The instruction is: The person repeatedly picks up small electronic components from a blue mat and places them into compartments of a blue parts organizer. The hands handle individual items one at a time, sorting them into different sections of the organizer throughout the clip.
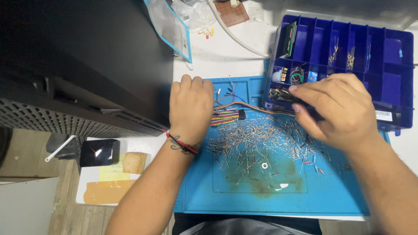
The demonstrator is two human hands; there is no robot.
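Most resistors (257, 141) lie unsorted on the blue mat (339, 196). Some small part, unclear, is pinched by the right hand (335, 109) at the organiser box (392, 65); the left hand (190, 106) rests closed, holding nothing visible.

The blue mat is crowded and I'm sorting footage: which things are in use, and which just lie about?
In use:
right hand at the blue parts box
left hand on the ribbon wires
loose resistors on the blue mat

Lying about:
white cable
brown board
plastic bag
small dark gadget
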